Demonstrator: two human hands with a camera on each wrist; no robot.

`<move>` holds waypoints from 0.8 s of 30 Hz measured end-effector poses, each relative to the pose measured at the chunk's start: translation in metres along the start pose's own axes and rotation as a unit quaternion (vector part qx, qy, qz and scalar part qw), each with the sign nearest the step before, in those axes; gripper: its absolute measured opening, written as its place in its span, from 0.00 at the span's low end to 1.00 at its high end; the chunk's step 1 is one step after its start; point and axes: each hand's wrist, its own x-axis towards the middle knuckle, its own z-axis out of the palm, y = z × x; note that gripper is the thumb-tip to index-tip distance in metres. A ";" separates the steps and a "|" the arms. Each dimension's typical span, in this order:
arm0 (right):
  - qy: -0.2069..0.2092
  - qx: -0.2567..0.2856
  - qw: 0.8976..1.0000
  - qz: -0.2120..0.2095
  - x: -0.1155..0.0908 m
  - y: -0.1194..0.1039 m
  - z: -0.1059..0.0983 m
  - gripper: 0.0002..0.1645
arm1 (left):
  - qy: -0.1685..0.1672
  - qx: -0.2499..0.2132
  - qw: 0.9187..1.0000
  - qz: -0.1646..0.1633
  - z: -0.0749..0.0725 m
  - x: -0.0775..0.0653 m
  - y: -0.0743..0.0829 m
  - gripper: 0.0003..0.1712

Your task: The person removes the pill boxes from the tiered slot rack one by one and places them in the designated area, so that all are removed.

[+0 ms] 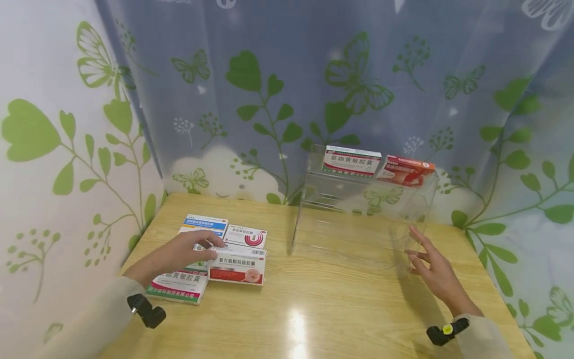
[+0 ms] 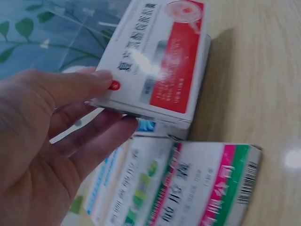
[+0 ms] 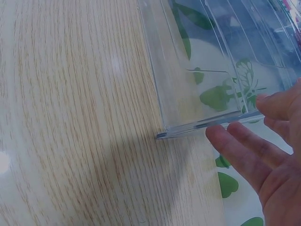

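My left hand (image 1: pixel 186 253) pinches the end of a red-and-white medicine box (image 1: pixel 237 268), thumb on its printed face and fingers beneath, as the left wrist view shows. Below it lie a white-green-magenta medicine box (image 1: pixel 181 285), a blue-and-white one (image 1: pixel 207 224) and a white one with pink rings (image 1: pixel 245 236). On the right, my right hand (image 1: pixel 436 274) is at the side edge of a clear tiered display rack (image 3: pixel 193 126). Its fingers are extended and loosely bent, with the fingertips at the edge; firm contact cannot be made out.
On the rack's top tier stand a white-and-green medicine box (image 1: pixel 352 163) and a red medicine box (image 1: pixel 405 172). The wooden table (image 1: pixel 287 319) meets a leaf-patterned curtain (image 1: pixel 251 119) at the back and sides.
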 end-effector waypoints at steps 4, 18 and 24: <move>-0.004 0.000 1.000 0.001 -0.003 0.000 0.001 0.47 | -0.042 -0.031 0.998 -0.025 0.013 -0.011 -0.016 0.11; -0.004 -0.018 1.000 0.008 -0.001 -0.001 0.000 0.46 | -0.007 0.002 0.999 -0.036 0.038 -0.019 -0.041 0.13; 0.001 -0.018 1.000 0.008 0.001 -0.002 0.000 0.47 | -0.019 0.045 0.998 -0.027 0.044 -0.018 -0.042 0.21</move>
